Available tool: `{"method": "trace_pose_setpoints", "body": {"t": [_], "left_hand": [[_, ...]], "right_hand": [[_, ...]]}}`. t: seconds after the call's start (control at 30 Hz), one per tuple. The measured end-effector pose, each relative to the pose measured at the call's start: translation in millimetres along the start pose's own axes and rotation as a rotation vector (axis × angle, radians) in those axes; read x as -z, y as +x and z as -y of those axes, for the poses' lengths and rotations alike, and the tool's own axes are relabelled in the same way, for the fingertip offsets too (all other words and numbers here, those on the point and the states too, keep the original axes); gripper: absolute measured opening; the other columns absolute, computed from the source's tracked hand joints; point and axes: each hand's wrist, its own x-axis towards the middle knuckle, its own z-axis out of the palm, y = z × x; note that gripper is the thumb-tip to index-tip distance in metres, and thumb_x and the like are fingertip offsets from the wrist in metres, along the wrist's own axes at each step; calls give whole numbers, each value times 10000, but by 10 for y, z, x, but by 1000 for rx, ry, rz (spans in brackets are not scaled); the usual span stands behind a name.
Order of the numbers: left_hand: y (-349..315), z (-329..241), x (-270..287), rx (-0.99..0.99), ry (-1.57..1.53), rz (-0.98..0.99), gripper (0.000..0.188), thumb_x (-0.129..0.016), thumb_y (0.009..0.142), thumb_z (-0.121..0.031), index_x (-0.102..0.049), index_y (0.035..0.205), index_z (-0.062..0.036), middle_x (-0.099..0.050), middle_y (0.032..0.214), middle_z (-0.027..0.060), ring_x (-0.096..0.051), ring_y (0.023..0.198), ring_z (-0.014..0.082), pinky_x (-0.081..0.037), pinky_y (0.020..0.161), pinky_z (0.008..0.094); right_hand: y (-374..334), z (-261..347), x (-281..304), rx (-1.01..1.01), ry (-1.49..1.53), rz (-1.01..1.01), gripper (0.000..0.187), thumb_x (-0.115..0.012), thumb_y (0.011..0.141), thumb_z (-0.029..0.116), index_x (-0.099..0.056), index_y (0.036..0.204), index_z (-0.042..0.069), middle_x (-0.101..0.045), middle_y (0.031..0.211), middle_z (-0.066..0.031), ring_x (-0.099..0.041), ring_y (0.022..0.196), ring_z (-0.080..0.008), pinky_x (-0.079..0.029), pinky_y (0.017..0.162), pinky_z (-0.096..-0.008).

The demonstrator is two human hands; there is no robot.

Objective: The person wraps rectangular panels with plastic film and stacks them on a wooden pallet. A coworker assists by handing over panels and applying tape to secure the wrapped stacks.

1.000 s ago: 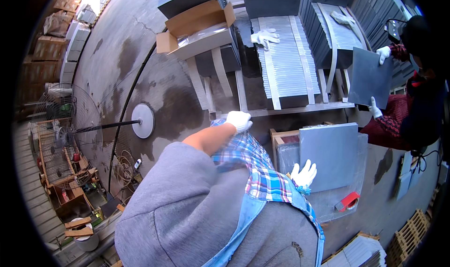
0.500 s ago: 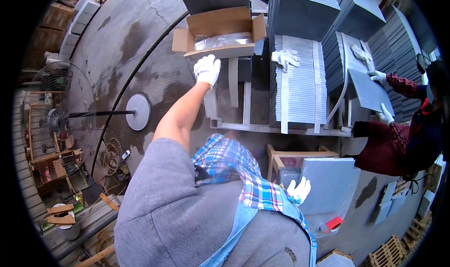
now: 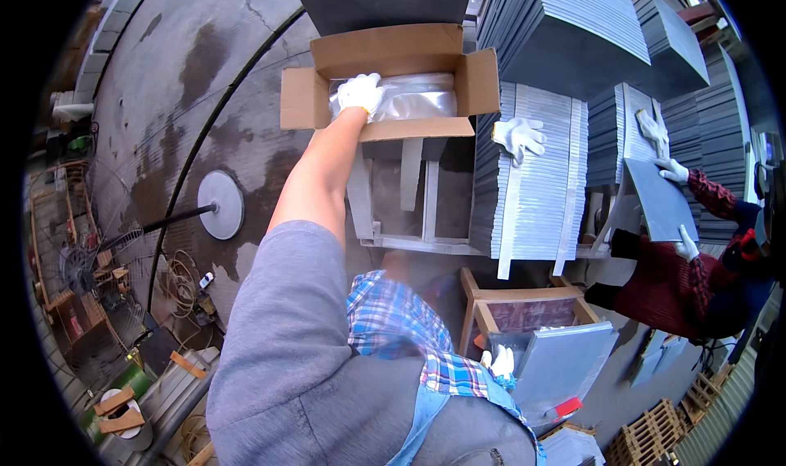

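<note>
My left hand [image 3: 361, 94], in a white knitted glove, reaches inside an open cardboard box [image 3: 381, 50]. Its fingers curl down onto the clear plastic bags [image 3: 417, 96] lying in there; the fingertips are hard to make out. At the lower right, beside my apron, my right hand [image 3: 499, 359] shows only in part, also white-gloved. Those fingers stretch out with nothing visible in them, close to a grey flat panel [image 3: 565, 368]. The panel lies on clear plastic over a wooden stand [image 3: 524, 296]. A red-handled tool [image 3: 565, 409] rests near its lower edge.
Strapped stacks of grey panels [image 3: 540, 187] stand ahead to the right, with a loose white glove [image 3: 519, 137] on one. A co-worker [image 3: 679, 278] at the right holds a dark panel [image 3: 659, 196]. A standing fan's round base [image 3: 220, 205] and a black hose [image 3: 237, 81] are left.
My left hand has moved from the box's near side into it, onto the plastic bags. My right hand has drawn partly behind my apron. The view has shifted.
</note>
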Motion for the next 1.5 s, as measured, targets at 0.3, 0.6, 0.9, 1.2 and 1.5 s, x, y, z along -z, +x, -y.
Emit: {"method": "trace_pose_setpoints", "body": {"t": [0.3,0.6,0.9,1.2,1.5], "left_hand": [[664,-122,-549,-46,53,71,317,-478,937,-230,-700,1141,-129,-703,1111,186,-670,1043,370,-521,904,482],[411,-196,-120,-49,-43,62,359,-465,969,-333,-714,1012,-78,-718,1009,179,-671,961,383,-514,847,494],[-158,-117,772,-142,-262,-7,368,-589,924,-428,-721,920,-84,-709,937,146,-662,894,343,-505,799,442],[-1631,-1260,1239,-691,-403,-288,170,-682,831,-245,-651,747,-101,-633,706,109,-623,693,319,-463,633,447],[-2929,-2430,776,-1186,-491,-314,173,-709,748,-219,-563,678,-157,-550,620,44,-570,622,245,-408,585,410]], "right_hand": [[291,637,401,-6,40,29,435,-655,920,286,-618,1269,28,-542,1387,-213,-505,1286,-382,-399,1084,-451],[395,729,353,-44,170,26,381,-642,920,252,-643,1222,20,-602,1302,-210,-568,1216,-371,-433,1051,-427],[567,847,319,-74,286,78,384,-625,933,293,-656,1203,22,-657,1208,-188,-617,1143,-355,-464,1006,-420],[1141,2316,1266,-61,1324,341,583,-612,1000,298,-405,1502,86,-631,1150,-40,-621,972,-144,-514,780,-291],[1740,1848,1340,-64,1589,-216,504,-676,939,157,-502,1363,-54,-622,1213,-143,-591,1069,-194,-488,911,-314]]}}
